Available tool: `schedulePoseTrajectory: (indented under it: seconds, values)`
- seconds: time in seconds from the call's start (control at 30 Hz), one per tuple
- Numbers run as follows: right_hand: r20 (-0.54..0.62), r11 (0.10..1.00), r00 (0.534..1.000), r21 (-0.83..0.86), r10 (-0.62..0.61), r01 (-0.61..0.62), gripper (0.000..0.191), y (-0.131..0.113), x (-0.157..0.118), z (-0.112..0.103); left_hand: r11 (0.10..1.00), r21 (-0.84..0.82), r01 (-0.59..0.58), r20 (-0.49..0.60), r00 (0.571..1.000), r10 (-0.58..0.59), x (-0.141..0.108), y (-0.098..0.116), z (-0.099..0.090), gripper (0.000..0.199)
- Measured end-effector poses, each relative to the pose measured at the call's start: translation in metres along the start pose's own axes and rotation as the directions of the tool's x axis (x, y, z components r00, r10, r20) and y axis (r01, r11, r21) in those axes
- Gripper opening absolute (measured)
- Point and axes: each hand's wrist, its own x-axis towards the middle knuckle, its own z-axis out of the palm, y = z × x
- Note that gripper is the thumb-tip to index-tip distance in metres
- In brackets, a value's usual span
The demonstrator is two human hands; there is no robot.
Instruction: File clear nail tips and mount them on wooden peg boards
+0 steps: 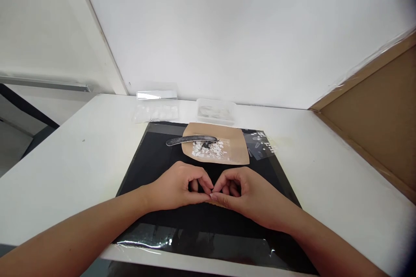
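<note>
Above the black mat [195, 220], my left hand [177, 186] and my right hand [250, 194] meet at the fingertips. Each has its thumb and fingers closed in a pinch. What they hold between them is too small and covered to make out; a thin tan edge [218, 204] shows just under the fingertips. Just beyond the hands lies a tan sheet [238, 143] bearing a pile of small white chips [208, 149] with some dark bits among them. A curved dark grey nail file [191, 139] rests across the sheet's left edge, its end over the mat.
Behind the mat stand a clear plastic box [156, 111] with its lid raised and a shallow translucent box [216, 112]. A clear sheet with small white pieces [261, 145] lies at the mat's far right corner. A wall [227, 30] closes the back, a brown board [373, 108] the right.
</note>
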Motion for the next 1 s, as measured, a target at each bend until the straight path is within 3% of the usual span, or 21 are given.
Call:
schedulePoseTrajectory:
  seconds: [0.37, 0.73, 1.0]
  values:
    - [0.051, 0.996, 0.998, 0.079, 0.024, -0.028, 0.029, 0.005, 0.009, 0.004, 1.0, 0.023, 0.009, -0.009, 1.0, -0.009, -0.001, -0.002, 0.001, 0.015]
    - [0.063, 0.997, 0.998, 0.076, 0.021, -0.025, 0.024, 0.002, 0.007, -0.001, 0.999, 0.029, -0.018, -0.005, 1.0, 0.018, 0.0, -0.003, 0.001, 0.013]
    - [0.042, 1.0, 0.999, 0.018, 0.017, -0.017, 0.025, 0.001, 0.002, -0.009, 0.989, 0.069, -0.128, -0.01, 0.992, 0.129, 0.0, -0.003, 0.001, 0.009]
